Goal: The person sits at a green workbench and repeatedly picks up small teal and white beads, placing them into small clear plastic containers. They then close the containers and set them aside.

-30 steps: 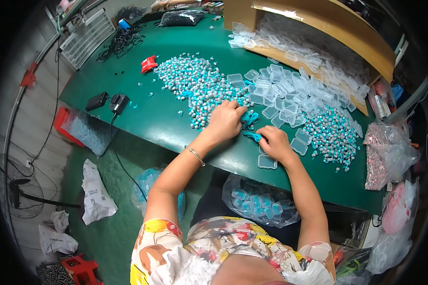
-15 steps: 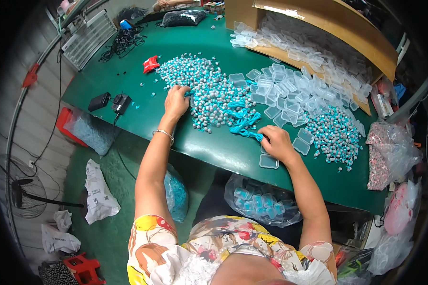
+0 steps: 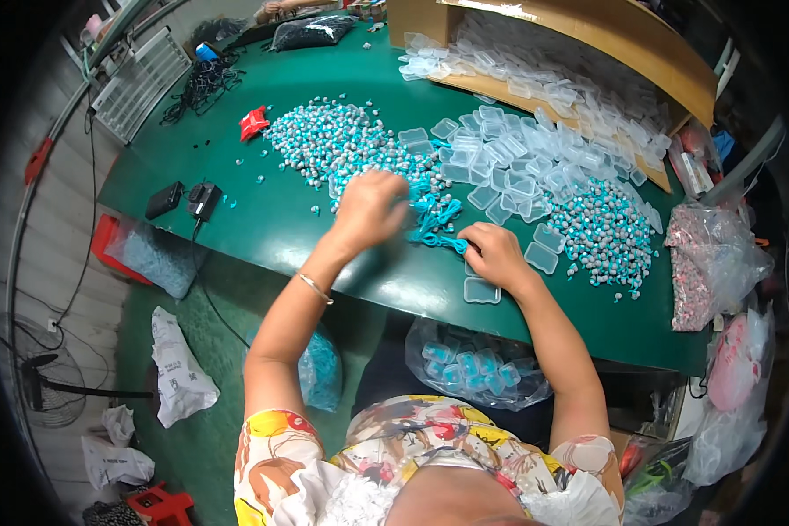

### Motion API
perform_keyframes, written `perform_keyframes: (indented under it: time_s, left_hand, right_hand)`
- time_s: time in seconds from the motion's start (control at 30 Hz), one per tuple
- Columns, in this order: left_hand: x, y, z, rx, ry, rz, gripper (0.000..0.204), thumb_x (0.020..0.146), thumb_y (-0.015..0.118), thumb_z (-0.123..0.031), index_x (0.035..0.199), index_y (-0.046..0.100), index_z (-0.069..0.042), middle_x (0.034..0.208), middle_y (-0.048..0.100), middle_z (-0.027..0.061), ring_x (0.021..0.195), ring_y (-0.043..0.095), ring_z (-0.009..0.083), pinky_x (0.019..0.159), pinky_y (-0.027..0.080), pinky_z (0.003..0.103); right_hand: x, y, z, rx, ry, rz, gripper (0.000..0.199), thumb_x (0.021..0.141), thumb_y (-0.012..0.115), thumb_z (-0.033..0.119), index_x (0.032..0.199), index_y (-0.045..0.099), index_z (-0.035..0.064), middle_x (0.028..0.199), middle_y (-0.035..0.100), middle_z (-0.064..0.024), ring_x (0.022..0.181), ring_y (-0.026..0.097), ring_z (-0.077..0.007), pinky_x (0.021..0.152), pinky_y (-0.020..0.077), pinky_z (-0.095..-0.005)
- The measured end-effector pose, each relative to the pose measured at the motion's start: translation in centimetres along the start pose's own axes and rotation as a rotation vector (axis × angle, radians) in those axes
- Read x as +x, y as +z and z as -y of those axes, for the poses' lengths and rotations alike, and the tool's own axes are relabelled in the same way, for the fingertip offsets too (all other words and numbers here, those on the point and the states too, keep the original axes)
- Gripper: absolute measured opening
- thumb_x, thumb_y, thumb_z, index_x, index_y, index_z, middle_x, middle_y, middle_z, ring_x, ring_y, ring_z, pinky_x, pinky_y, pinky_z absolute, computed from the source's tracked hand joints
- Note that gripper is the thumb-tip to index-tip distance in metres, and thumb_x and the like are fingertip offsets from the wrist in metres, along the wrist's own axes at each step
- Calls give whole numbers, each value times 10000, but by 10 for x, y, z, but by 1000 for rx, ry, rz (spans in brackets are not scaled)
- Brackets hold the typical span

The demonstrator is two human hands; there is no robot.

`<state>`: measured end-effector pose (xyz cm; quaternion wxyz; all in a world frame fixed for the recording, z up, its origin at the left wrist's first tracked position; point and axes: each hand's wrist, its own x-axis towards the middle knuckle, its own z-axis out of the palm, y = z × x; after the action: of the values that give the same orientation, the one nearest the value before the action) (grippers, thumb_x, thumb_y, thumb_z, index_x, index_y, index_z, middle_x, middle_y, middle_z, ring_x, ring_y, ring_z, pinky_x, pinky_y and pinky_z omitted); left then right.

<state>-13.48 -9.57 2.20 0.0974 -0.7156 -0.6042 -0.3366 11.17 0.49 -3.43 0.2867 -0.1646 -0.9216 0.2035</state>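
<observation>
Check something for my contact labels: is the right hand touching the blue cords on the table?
Touching. The head view shows the right hand with its fingers pressed onto the end of the blue cords, no gap between them, on the green table.

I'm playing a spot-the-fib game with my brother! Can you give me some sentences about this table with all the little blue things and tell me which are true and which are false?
1. The table top is green. True.
2. The left hand rests at the edge of a heap of small blue and white pieces. True.
3. The clear little boxes are all stacked in one tall tower. False: they lie spread loosely across the table.
4. The right hand is beside blue cords. True.
5. A small red thing lies on the heap by the right hand. False: it lies on the far left of the table, away from both hands.
6. The left wrist is bare. False: it wears a thin bracelet.
</observation>
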Motion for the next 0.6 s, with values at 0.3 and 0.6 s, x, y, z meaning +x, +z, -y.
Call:
perform_keyframes:
  time_s: [0.3,0.6]
  left_hand:
    - [60,43,10,14,-114,69,132,808,706,-194,881,730,-86,865,671,132,874,641,351,775,506,458]
    - [124,108,53,376,-208,363,278,800,590,-56,997,742,-180,1053,691,85,1048,626,320,867,520,450]
  right_hand:
    - [1,0,-1,14,-28,-36,135,767,636,57,898,667,47,817,650,-119,762,636,-320,669,504,-424]
    - [0,-1,0,26,9,-8,130,769,634,91,892,662,58,818,645,-118,792,644,-329,694,515,-450]
